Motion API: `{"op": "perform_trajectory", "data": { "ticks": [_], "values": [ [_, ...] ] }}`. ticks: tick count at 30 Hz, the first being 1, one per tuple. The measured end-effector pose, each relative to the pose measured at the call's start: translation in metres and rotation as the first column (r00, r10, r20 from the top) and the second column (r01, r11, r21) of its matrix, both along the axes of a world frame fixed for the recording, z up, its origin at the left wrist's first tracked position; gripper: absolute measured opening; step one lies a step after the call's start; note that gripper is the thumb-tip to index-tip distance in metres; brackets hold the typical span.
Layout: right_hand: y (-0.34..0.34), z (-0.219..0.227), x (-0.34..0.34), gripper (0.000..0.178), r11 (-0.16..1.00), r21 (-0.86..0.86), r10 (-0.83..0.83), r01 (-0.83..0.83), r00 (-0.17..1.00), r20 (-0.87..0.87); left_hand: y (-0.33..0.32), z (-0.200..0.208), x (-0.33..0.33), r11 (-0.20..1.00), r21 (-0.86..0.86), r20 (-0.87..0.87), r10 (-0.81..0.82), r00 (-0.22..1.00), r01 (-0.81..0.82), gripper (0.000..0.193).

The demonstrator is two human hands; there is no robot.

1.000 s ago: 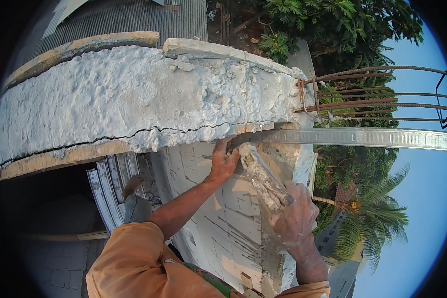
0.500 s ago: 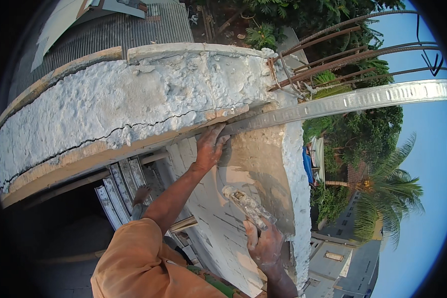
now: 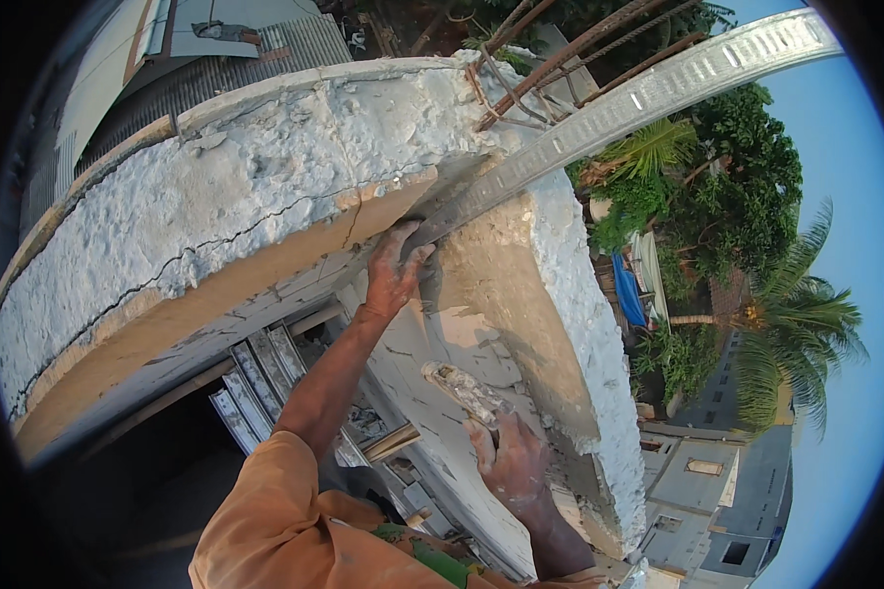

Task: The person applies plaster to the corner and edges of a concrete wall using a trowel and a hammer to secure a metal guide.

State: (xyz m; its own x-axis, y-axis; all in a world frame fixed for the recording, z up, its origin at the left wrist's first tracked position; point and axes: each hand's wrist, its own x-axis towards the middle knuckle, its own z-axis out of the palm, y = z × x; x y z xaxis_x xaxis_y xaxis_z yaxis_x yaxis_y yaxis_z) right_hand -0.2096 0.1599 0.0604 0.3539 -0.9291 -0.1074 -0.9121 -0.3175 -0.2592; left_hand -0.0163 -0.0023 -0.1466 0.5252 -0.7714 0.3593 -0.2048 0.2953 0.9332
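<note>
My left hand (image 3: 391, 280) is closed around the lower end of a long metal strip (image 3: 599, 116) with a row of slots. The strip slants up to the right, lying across the inner corner between two rough-topped walls. My right hand (image 3: 516, 466) grips a mortar-crusted hand tool (image 3: 465, 389), whose working end I cannot make out. Close by it is the plastered wall face (image 3: 501, 285), part smooth tan plaster, part bare pale block (image 3: 471, 339). The fingertips of my left hand are partly hidden behind the strip's end.
Rusty reinforcing bars (image 3: 570, 54) stick out beyond the wall corner. The cracked, rough wall top (image 3: 236, 187) curves off to the left. Below my left arm lie metal channels (image 3: 255, 378) and timber (image 3: 390, 442) beside a dark drop. Trees and buildings stand beyond.
My view has turned, so the metal strip now slants more steeply upward. Both hands keep their holds, and the right one with its tool appears slightly farther left.
</note>
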Motion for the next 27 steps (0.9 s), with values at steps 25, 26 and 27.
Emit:
{"op": "perform_trajectory", "data": {
  "ticks": [25, 26, 27],
  "values": [
    [-0.085, 0.035, 0.082, 0.028, 0.928, -0.370, 0.119, -0.036, 0.972, 0.202, -0.003, 0.015, 0.042, 0.983, -0.149, 0.607, 0.006, 0.794, 0.106, 0.074],
    [-0.086, 0.036, 0.089, 0.029, 0.955, -0.295, 0.024, 0.035, 0.981, 0.194, -0.005, 0.013, 0.042, 0.976, -0.183, 0.572, 0.011, 0.820, 0.115, 0.074],
    [-0.089, 0.036, 0.093, 0.029, 0.955, -0.296, 0.034, 0.024, 0.982, 0.188, -0.007, 0.012, 0.042, 0.967, -0.223, 0.536, 0.013, 0.844, 0.127, 0.074]
  ]
}}
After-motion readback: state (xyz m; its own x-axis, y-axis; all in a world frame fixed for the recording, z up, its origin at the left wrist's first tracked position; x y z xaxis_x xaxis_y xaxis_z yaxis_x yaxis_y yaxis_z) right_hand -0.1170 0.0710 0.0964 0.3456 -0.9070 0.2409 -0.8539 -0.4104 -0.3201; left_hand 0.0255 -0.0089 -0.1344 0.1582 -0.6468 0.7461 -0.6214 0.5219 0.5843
